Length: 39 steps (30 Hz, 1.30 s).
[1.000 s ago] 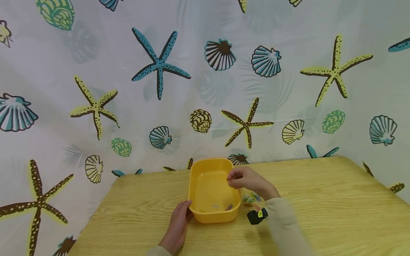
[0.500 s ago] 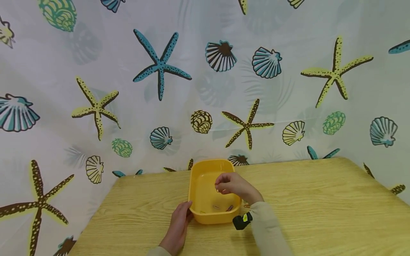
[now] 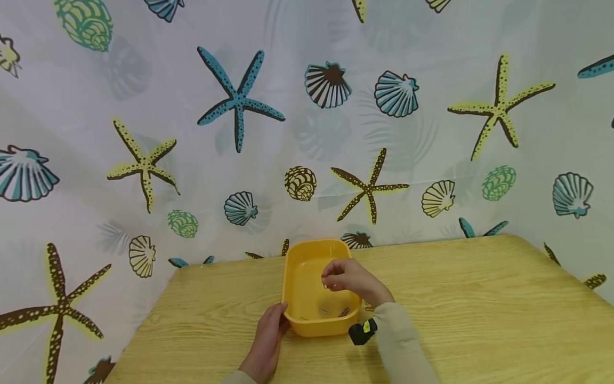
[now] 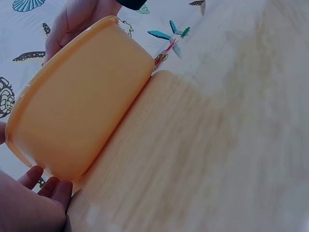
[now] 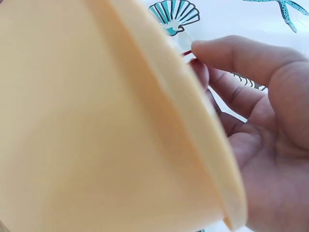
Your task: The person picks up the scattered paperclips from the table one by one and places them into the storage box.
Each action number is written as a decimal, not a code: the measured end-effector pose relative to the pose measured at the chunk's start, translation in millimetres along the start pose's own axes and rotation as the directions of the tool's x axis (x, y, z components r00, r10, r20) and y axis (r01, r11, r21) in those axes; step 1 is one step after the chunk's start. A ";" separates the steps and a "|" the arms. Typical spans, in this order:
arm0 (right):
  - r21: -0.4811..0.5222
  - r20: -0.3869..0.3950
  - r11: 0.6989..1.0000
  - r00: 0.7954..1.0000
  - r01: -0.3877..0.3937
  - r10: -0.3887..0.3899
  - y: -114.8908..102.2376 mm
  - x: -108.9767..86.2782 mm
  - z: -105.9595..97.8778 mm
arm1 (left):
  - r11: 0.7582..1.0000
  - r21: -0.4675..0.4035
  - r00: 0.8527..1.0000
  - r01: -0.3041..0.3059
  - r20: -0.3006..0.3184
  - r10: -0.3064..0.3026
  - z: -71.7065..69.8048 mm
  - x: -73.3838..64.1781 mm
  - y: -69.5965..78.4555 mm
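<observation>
A yellow plastic tray (image 3: 307, 269) stands on the table. My left hand (image 3: 268, 333) grips its near left corner, the thumb at the rim and the other fingertips against the outer wall. Over the tray's right half, my right hand (image 3: 352, 280) pinches a small red paper clip (image 5: 187, 52) between thumb and index finger; most of the clip is hidden by the fingertips. On the tray floor near the front lie a purplish paper clip (image 3: 344, 312), a pale one (image 3: 324, 310) and a yellowish one (image 3: 303, 318).
Several coloured paper clips (image 4: 161, 59) lie on the wooden table (image 3: 470, 298) beside the tray's right wall, mostly hidden by the right arm in the head view. A black wrist camera (image 3: 363, 332) hangs under the right wrist. A shell-patterned curtain (image 3: 268, 176) rises behind the table.
My right hand has moved left from the tray's right rim to over its inside, paper clip still pinched, and has held there for the last half second. The left hand has stayed put.
</observation>
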State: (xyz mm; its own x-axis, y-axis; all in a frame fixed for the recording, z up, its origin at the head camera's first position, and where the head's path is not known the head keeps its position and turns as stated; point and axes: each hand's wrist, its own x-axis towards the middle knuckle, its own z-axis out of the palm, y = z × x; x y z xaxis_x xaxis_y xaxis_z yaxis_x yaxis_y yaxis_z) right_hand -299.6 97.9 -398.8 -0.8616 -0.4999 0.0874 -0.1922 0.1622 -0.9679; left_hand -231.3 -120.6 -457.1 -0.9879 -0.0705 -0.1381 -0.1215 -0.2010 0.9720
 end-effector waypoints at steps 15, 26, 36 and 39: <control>-0.013 0.021 1.000 1.000 -0.007 0.008 0.4 -0.8 -0.7 | 1.000 0.010 1.000 0.004 -0.004 -0.004 -1.0 2.1 -0.1; 0.029 -0.024 1.000 1.000 -0.011 0.011 0.5 -0.5 -0.2 | 1.000 0.005 1.000 0.009 -0.006 -0.009 -0.6 1.7 0.8; 0.003 -0.090 1.000 0.996 -0.002 0.002 0.9 0.6 1.6 | 1.000 0.005 1.000 0.000 -0.009 0.000 -0.3 0.8 1.6; 0.133 -0.107 0.991 0.994 0.011 0.004 3.8 0.9 -2.6 | 1.000 0.004 1.000 -0.001 0.000 0.001 -1.2 0.5 1.0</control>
State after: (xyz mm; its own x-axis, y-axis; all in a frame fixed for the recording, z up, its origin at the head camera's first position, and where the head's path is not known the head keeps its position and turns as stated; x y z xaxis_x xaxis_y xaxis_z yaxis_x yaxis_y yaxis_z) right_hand -302.3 100.3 -401.8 -0.9077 -0.4053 0.1085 -0.1372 0.0422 -0.9897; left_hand -231.8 -121.9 -456.5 -0.9880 -0.0706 -0.1376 -0.1214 -0.1968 0.9729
